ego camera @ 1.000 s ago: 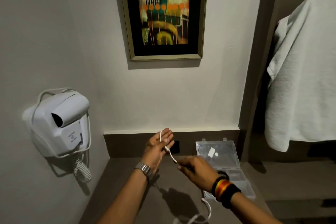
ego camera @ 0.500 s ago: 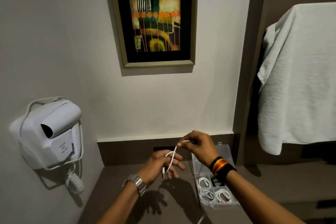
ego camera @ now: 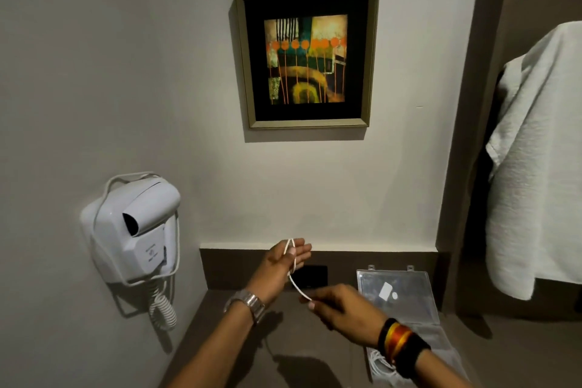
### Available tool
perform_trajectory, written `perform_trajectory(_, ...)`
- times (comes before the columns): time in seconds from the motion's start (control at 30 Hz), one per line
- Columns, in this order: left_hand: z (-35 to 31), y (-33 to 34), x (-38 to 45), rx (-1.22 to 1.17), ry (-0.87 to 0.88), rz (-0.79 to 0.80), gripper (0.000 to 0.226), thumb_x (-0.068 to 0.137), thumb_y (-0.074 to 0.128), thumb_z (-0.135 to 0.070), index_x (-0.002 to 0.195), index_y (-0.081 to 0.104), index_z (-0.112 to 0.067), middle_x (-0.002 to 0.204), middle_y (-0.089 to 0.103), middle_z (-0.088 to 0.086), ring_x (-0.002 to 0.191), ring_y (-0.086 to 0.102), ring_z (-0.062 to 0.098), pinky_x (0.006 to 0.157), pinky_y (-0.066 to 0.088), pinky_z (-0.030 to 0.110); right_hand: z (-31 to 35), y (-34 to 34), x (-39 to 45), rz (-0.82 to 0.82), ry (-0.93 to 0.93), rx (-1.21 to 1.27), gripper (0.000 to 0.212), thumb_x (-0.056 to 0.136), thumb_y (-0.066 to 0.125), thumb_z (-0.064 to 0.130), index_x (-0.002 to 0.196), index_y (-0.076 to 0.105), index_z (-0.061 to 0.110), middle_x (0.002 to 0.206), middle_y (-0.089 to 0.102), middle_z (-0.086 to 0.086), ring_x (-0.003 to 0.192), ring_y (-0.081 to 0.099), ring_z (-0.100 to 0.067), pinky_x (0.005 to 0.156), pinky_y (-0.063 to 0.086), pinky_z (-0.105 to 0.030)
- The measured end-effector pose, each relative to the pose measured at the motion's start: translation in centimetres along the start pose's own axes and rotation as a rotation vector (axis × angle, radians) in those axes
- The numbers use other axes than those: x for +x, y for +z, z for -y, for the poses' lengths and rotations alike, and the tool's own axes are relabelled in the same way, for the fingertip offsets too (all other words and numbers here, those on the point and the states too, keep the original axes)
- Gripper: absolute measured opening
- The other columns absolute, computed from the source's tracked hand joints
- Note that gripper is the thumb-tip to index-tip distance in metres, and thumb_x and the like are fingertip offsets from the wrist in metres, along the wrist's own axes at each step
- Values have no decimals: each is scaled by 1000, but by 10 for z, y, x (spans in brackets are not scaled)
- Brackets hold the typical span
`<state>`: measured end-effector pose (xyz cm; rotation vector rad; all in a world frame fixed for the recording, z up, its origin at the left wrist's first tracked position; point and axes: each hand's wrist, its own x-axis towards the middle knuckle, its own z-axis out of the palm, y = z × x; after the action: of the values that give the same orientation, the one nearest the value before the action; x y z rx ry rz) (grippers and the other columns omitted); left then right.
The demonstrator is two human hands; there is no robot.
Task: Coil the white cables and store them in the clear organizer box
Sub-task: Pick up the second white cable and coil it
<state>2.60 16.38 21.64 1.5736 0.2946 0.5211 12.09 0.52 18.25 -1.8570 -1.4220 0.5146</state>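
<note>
A thin white cable (ego camera: 294, 274) is looped over the raised fingers of my left hand (ego camera: 285, 263), which stands upright above the brown counter. From there the cable runs down and right to my right hand (ego camera: 341, 309), whose fingertips pinch it. The clear organizer box (ego camera: 406, 321) sits on the counter to the right with its lid (ego camera: 395, 293) tilted back against the wall. White coiled cables (ego camera: 379, 365) lie in its front compartments, partly hidden by my right wrist and its coloured bands.
A white wall-mounted hair dryer (ego camera: 135, 230) with a curly cord hangs at the left. A framed picture (ego camera: 307, 55) is on the wall above. A white towel (ego camera: 538, 167) hangs at the right. A dark socket plate (ego camera: 310, 276) sits behind my hands.
My left hand has risen and opened upright with the cable over its fingers. My right hand has swung down from above the left hand, drawing the cable along. The view shifted left.
</note>
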Motion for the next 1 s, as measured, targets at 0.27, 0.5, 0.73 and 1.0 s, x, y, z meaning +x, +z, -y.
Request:
perform_trajectory(0.27, 3, 3, -24, 195, -112, 225, 38, 107, 32, -29, 115, 64, -8, 98, 76, 11, 85, 73, 23, 74, 55, 26, 2, -63, 12, -291, -113, 44, 19, 75, 85, 41, 81, 77, 24, 82, 80, 7, 78, 74, -6, 74, 59, -25)
perform_trajectory(0.5, -25, 14, -24, -568, -314, 233, 27, 98, 47, -22, 103, 65, -1, 64, 54, 3, 50, 51, 12, 50, 46, 23, -21, -41, 19, -440, -69, 482, 6, 90, 76, 11, 87, 81, 11, 66, 75, 5, 59, 64, -1, 62, 50, -16)
perform_trajectory(0.73, -20, 9, -14, -746, -37, -168, 22, 105, 38, -15, 101, 57, -5, 106, 74, 18, 94, 74, 28, 85, 60, 38, -5, 3, -5, -37, -7, 62, 26, 102, 57, 41, 99, 78, 28, 62, 68, 10, 57, 60, 2, 69, 50, -14)
perform_trajectory(1.0, -5, 5, -27, 230, 28, -48, 29, 106, 39, -25, 113, 62, -8, 109, 73, 12, 101, 72, 25, 89, 56, 36, 43, -53, -1, -206, -238, -465, 24, 94, 61, 43, 102, 77, 26, 88, 79, 0, 79, 70, -17, 72, 55, -36)
